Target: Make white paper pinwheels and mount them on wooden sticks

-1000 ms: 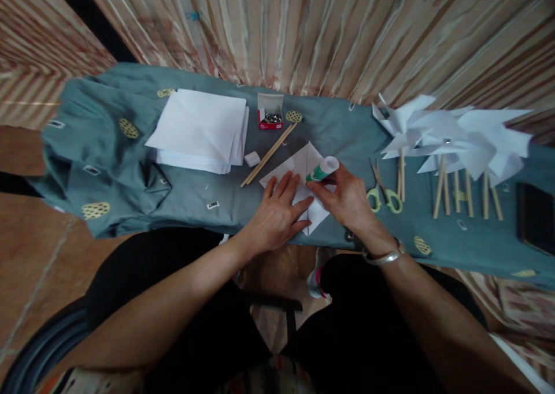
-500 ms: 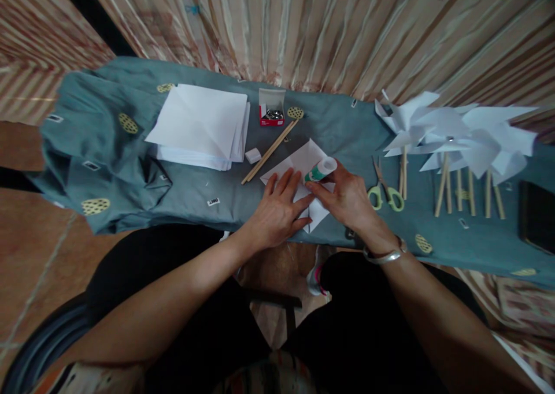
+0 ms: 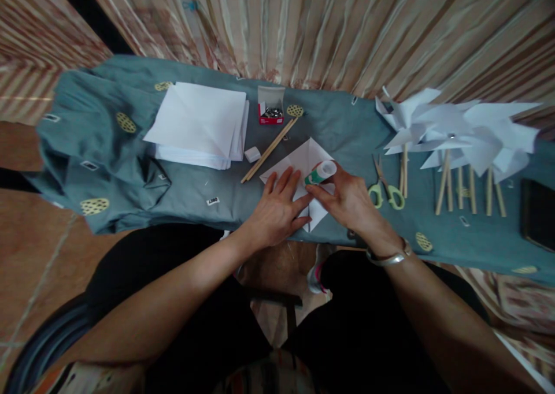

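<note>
A white sheet of paper point(image 3: 306, 152) with creases and a cut slit near its front corner lies on the cloth before me. My left hand point(image 3: 280, 209) rests flat on its left side, fingers spread. My right hand point(image 3: 349, 200) grips a green and white glue stick point(image 3: 319, 173), tilted, its lower end at the middle of the paper. Whether the tip touches the paper is hard to see. Just right of my right hand lie scissors point(image 3: 385, 189) with light green handles, their blades pointing away from me.
Left of the paper are thin wooden sticks point(image 3: 271, 151), a small white cap or block point(image 3: 252, 154) and a paper stack point(image 3: 197, 122). Behind stands a red box of metal pins point(image 3: 271, 114). Paper pinwheels point(image 3: 468, 131) on sticks lie at right, beside a dark flat object point(image 3: 537, 212).
The glue stick has shifted slightly and its top leans a little lower in my right hand. My left hand stays in place on the paper.
</note>
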Tool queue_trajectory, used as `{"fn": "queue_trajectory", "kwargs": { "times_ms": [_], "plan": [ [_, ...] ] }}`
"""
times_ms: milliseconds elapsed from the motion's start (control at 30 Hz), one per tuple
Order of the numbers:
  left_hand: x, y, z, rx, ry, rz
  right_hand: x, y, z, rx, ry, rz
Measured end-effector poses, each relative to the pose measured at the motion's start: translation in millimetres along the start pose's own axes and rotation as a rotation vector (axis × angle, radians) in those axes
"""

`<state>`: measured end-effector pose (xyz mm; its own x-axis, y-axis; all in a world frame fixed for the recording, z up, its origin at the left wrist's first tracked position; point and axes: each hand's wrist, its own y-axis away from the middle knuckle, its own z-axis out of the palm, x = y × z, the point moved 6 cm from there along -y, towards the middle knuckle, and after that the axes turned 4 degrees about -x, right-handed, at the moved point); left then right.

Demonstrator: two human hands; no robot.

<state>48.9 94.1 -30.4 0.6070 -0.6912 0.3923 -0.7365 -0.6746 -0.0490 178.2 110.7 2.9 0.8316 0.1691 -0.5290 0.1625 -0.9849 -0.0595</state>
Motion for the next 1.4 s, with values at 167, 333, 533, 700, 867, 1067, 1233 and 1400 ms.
{"fn": "queue_trajectory", "kwargs": {
  "times_ms": [167, 333, 533, 700, 867, 1067, 1233, 1400],
  "plan": [
    [0.0, 0.1, 0.2, -0.006, -0.010, 0.005, 0.1, 1.2, -0.8, -0.003, -0.012, -0.013],
    [0.5, -0.3, -1.0, -0.013, -0.013, 0.000, 0.4, 2.0, -1.8, -0.012, -0.023, -0.013],
    [0.8, 0.5, -1.1, -0.004, -0.011, 0.014, 2.3, 4.0, -2.8, -0.008, -0.022, -0.007],
    [0.3, 0.3, -0.1, -0.004, -0.021, 0.007, 3.7, 5.0, -3.0, -0.012, -0.004, -0.012],
    [0.3, 0.1, 0.0, -0.009, -0.016, 0.009, 5.1, 5.5, -3.3, 0.001, 0.012, -0.032],
    [0.2, 0.4, -0.4, 0.001, -0.023, 0.015, 5.7, 5.6, -3.6, 0.031, 0.028, -0.071],
    [0.9, 0.1, -0.9, -0.011, -0.018, 0.011, 7.4, 5.8, -3.1, 0.044, 0.055, -0.072],
    [0.7, -0.2, -0.6, -0.025, -0.017, 0.003, 9.9, 5.4, -3.1, 0.044, 0.067, -0.069]
  ]
}}
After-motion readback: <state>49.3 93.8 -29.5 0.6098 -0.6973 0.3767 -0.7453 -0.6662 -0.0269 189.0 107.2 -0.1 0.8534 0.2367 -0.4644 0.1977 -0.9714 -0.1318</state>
